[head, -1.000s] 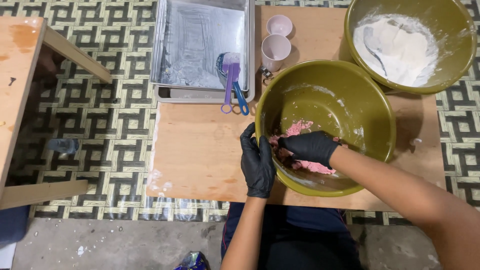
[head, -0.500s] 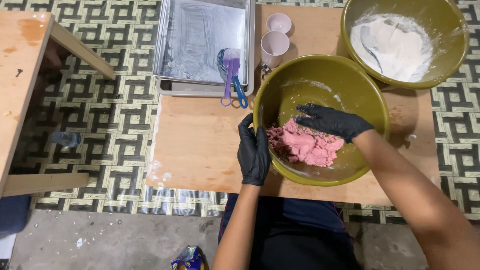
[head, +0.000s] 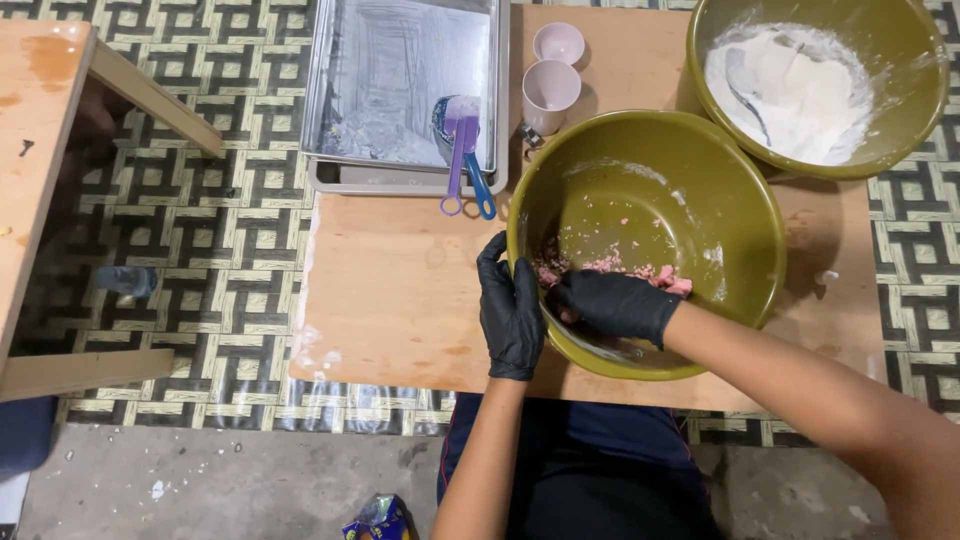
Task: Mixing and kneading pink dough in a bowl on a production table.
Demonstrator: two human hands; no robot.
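Right hand (head: 615, 303) dropped onto pink dough (head: 660, 277); cups (head: 550, 90), tray (head: 400, 90) beyond bowl (head: 740, 200).

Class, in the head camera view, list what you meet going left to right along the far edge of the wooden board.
Silver metal tray → purple and blue measuring spoons → two pale pink cups → olive bowl of white flour.
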